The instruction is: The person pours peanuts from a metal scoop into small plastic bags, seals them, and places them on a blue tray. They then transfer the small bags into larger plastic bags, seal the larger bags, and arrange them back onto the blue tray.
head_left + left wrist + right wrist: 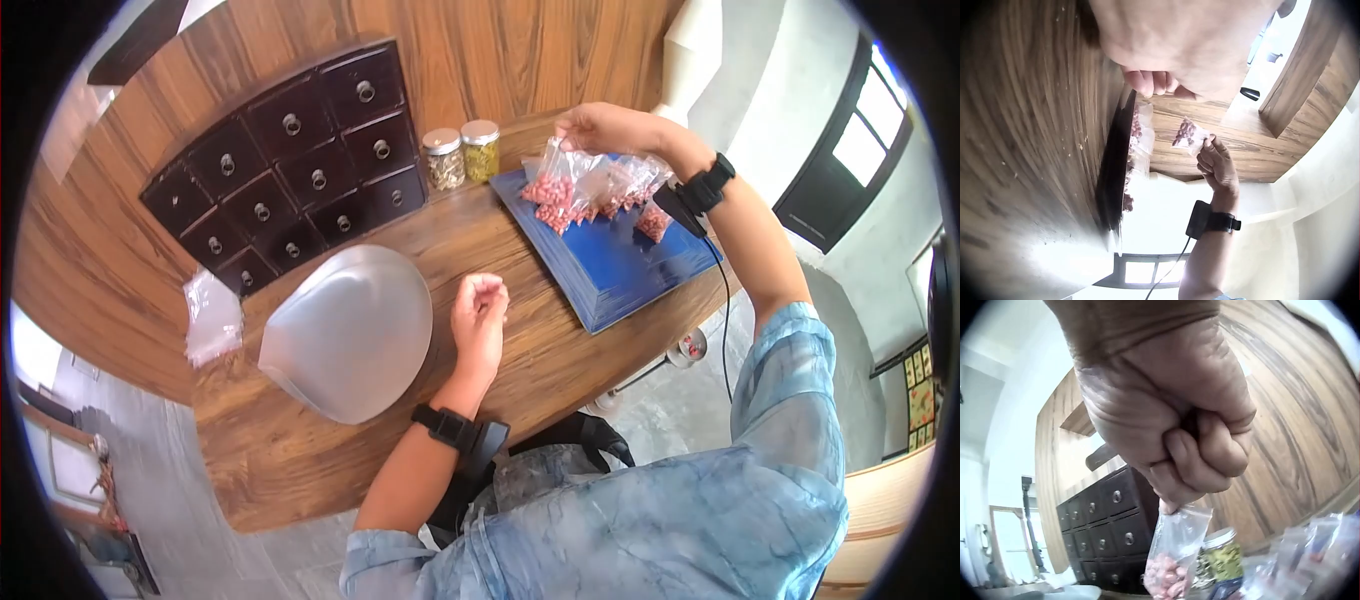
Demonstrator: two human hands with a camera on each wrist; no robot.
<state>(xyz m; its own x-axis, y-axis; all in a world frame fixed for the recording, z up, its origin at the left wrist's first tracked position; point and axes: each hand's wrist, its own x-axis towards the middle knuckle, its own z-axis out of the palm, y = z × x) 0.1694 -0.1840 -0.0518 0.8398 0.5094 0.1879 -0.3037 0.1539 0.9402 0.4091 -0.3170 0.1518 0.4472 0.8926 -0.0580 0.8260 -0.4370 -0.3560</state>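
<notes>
My right hand [618, 128] pinches the top of a small clear plastic bag [1177, 556] between thumb and fingers. Pink peanut-like pieces fill the bag's lower part, and it hangs upright in the right wrist view. Beneath it lies a blue tray [625, 285], with several similar bags [635, 180] on its far side. My left hand [479, 325] holds nothing, its fingers loosely curled. It hovers over the wooden table [520, 370], between the blue tray and a silvery, scoop-shaped pan [350, 330].
A dark cabinet of small drawers [318, 180] stands at the back left. Two lidded jars [463, 158] stand beside it, one with yellow-green contents. A stack of clear empty bags [213, 318] lies at the table's left edge. A cable [728, 310] trails from the right wrist.
</notes>
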